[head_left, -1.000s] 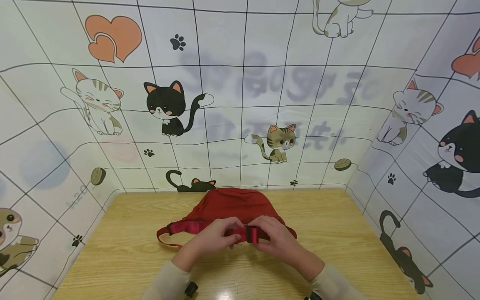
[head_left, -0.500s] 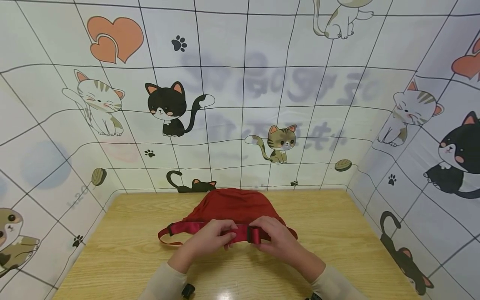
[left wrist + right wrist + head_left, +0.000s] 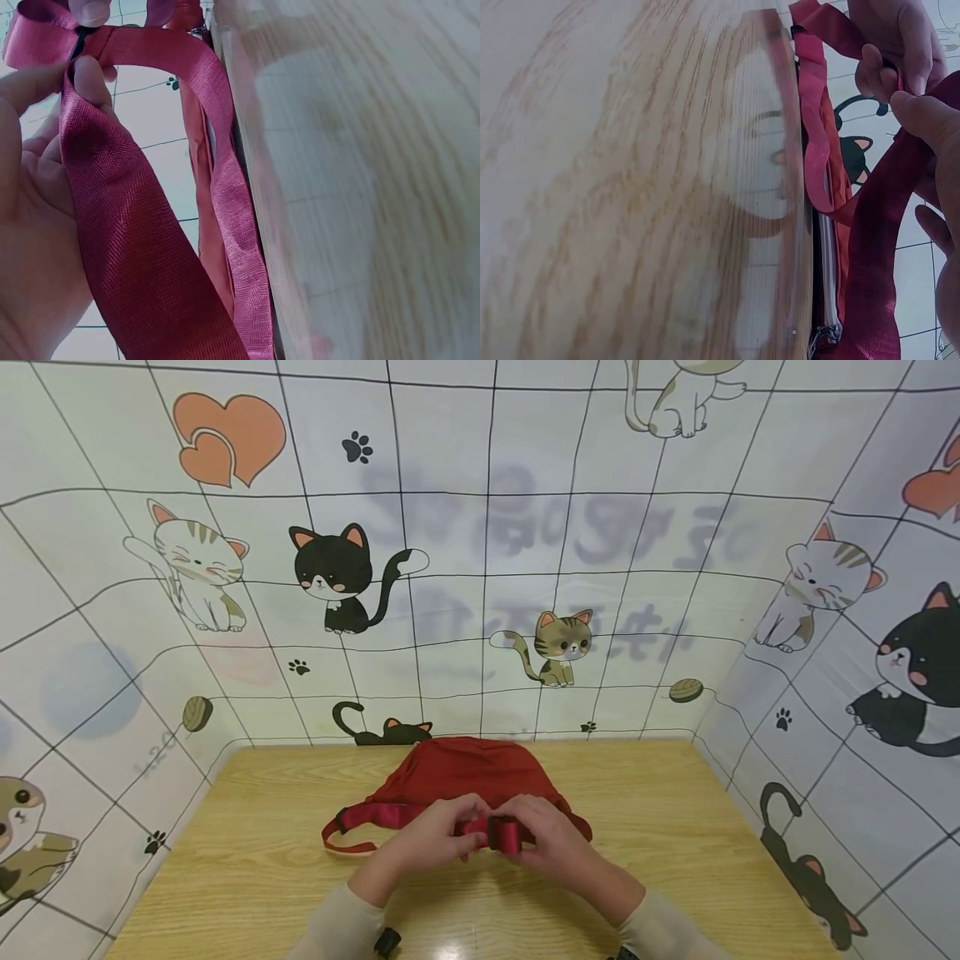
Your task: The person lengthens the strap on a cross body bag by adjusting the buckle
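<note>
Head view: both hands (image 3: 487,843) pinch the red strap (image 3: 375,817), hiding its buckle.

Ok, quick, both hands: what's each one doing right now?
Left hand: pinching the red strap.
Right hand: gripping the same strap at its black buckle.

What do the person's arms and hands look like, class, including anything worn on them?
Both hands, the left hand and the right hand, are bare: no gloves or rings show. Each forearm wears a cream long sleeve. A small black device sits at each wrist.
</note>
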Tool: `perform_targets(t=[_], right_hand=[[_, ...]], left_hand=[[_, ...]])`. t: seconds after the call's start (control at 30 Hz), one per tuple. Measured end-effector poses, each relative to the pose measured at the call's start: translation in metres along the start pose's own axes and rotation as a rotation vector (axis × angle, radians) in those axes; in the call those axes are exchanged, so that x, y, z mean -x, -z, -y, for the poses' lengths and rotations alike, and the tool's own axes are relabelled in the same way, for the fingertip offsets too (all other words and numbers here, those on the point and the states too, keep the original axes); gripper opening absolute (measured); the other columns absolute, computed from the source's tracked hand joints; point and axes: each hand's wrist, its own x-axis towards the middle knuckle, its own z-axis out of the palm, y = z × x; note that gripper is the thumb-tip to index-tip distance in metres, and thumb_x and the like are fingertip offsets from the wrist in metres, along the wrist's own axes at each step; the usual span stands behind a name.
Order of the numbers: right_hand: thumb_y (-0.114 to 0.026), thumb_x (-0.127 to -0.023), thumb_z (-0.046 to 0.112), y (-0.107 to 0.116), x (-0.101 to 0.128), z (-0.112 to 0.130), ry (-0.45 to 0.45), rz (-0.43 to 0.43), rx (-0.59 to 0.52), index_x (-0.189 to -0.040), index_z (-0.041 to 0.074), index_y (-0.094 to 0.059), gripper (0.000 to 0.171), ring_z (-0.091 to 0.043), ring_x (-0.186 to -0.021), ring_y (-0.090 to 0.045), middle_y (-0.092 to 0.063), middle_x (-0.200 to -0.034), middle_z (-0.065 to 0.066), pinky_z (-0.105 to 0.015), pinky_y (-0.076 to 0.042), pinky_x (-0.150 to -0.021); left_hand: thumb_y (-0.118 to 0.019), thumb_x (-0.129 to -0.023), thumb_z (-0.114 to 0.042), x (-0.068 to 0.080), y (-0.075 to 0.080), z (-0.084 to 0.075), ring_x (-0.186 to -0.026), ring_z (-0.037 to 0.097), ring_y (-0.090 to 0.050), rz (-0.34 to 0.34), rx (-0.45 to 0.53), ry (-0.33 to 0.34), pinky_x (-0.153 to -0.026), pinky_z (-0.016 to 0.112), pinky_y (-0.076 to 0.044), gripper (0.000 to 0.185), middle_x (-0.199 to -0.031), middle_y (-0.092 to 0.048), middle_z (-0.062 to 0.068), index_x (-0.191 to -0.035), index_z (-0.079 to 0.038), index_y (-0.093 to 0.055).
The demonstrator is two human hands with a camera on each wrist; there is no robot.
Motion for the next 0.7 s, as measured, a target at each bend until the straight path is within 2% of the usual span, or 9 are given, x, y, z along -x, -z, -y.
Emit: perform_targets(t=[0.1, 0.2, 0.33, 0.53, 0.7], right_hand=[[-0.1, -0.083, 0.015, -0.0005, 0.0016, 0.0004, -0.028, -0.004, 0.027, -0.133, 0.015, -0.068, 0.059, -0.016, -0.113, -0.067, -0.072, -0.126, 0.005, -0.042, -0.059, -0.095], [-0.102, -0.082, 0.019, -0.001, 0.0032, 0.0006, -0.056, -0.01, 0.042, -0.131, 0.014, -0.068, 0.06, -0.018, -0.112, -0.068, -0.073, -0.126, 0.004, -0.041, -0.06, -0.093], [-0.103, -0.081, 0.022, -0.0016, 0.0035, -0.0001, -0.062, -0.014, 0.042, -0.128, 0.015, -0.068, 0.06, -0.017, -0.11, -0.067, -0.073, -0.125, 0.005, -0.04, -0.06, -0.091], [-0.104, -0.08, 0.024, -0.0005, 0.0025, -0.0007, -0.04, -0.024, 0.042, -0.126, 0.016, -0.068, 0.059, -0.016, -0.11, -0.067, -0.073, -0.123, 0.006, -0.039, -0.061, -0.091], [-0.103, -0.08, 0.025, 0.0035, -0.0014, 0.0023, -0.019, -0.024, -0.027, -0.127, 0.015, -0.067, 0.06, -0.011, -0.113, -0.064, -0.069, -0.123, 0.008, -0.035, -0.059, -0.093]], left_hand=[[-0.083, -0.101, -0.019, -0.0004, -0.0012, -0.0003, -0.081, 0.008, -0.068, -0.021, -0.073, -0.003, -0.075, 0.028, -0.058, 0.037, -0.097, -0.074, -0.009, -0.129, -0.03, -0.06], [-0.089, -0.096, -0.023, -0.0005, -0.0029, -0.0001, -0.087, 0.007, -0.067, -0.046, -0.14, 0.003, -0.079, 0.028, -0.057, 0.046, -0.099, -0.071, -0.015, -0.13, -0.033, -0.059], [-0.091, -0.094, -0.026, -0.0009, -0.0049, 0.002, -0.088, 0.007, -0.066, -0.066, -0.197, 0.0, -0.078, 0.028, -0.057, 0.048, -0.098, -0.069, -0.015, -0.13, -0.034, -0.06], [-0.093, -0.093, -0.028, -0.001, -0.006, 0.0027, -0.09, 0.005, -0.064, -0.092, -0.259, -0.04, -0.079, 0.026, -0.057, 0.049, -0.098, -0.067, -0.016, -0.131, -0.036, -0.062], [-0.093, -0.093, -0.031, -0.0006, -0.0062, 0.0011, -0.089, 0.005, -0.064, -0.108, -0.283, -0.061, -0.079, 0.025, -0.056, 0.047, -0.097, -0.067, -0.017, -0.13, -0.036, -0.064]])
